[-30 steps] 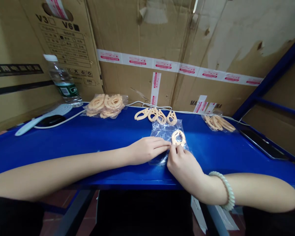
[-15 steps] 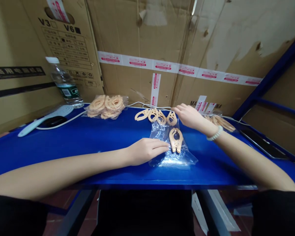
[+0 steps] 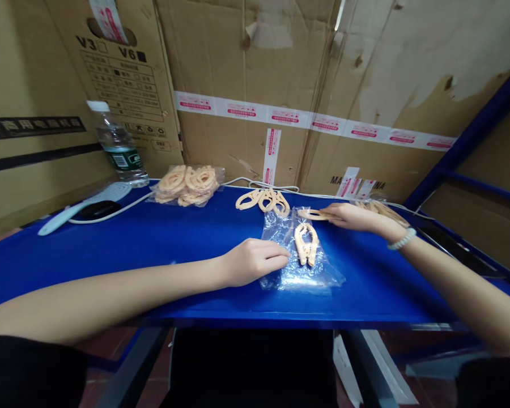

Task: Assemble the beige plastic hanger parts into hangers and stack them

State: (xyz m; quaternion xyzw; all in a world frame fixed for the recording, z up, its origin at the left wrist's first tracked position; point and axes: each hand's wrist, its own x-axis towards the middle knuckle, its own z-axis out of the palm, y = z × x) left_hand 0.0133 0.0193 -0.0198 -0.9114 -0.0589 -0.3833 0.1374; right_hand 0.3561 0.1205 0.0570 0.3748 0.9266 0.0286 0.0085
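In the head view, our right hand [image 3: 352, 217] now grips a flat, peach-coloured, loop-shaped plastic piece [image 3: 309, 214] near the back edge of the blue bench [image 3: 187, 249]. A half second ago this piece lay fourth in the row there; three matching peach-coloured loops [image 3: 274, 199] remain, so one more is now in hand. Our left hand [image 3: 253, 262] rests with fingers together at the left side of a clear plastic bag [image 3: 289, 277] towards the front edge; we cannot tell whether it pinches the film. Another peach-coloured two-legged loop [image 3: 301, 252] lies on or inside the bag; we cannot tell which.
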